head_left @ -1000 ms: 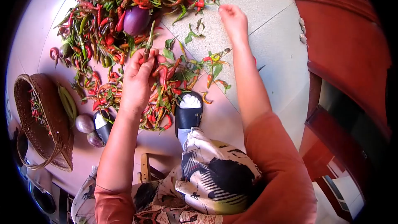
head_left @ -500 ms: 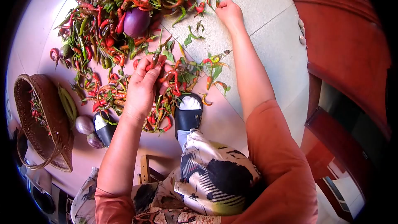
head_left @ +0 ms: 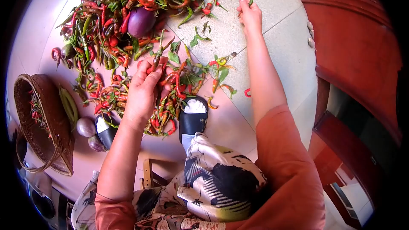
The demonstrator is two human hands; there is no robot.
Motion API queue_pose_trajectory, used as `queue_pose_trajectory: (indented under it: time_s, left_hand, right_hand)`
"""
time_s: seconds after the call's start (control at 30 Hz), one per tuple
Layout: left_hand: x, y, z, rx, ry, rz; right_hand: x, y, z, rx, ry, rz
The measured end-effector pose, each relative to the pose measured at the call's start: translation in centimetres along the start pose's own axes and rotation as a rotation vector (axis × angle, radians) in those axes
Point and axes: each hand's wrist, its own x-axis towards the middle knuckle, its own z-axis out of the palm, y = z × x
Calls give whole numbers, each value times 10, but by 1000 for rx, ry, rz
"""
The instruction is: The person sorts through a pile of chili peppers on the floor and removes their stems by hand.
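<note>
Lengthwise forward, one chilli [head_left: 159, 50] in left hand [head_left: 144, 84].

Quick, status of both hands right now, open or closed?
Left hand: closed around several peppers.
Right hand: closed, pinching something small and green.

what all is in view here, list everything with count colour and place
Flat tiled floor: one, pale, beneath everything
Loose heap of long chilli peppers: many, red and green, top centre
Smaller pile of curled chillies: many, mostly red, centre-left
Round glossy eggplant: one, purple, in the heap
Woven wicker basket: one, brown, far left
Smooth rounded eggplants: two, dull purple, right of basket
Wooden stool part: one, tan, lower centre
Flat furniture panel: one, red, right
Open-toed slippers: two, black, centre
Patterned cloth trousers: one pair, cream and black, bottom
Left hand: one, bare, centre, holding chillies
Right hand: one, bare, upper right, pinching something small and green
</note>
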Motion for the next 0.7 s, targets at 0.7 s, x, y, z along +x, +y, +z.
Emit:
queue_pose_trajectory:
  time_s: [0.7]
  left_hand:
    - [0, -4, -1, -92, -88, -33]
  right_hand:
    - [-66, 11, 3, 209, -187, 84]
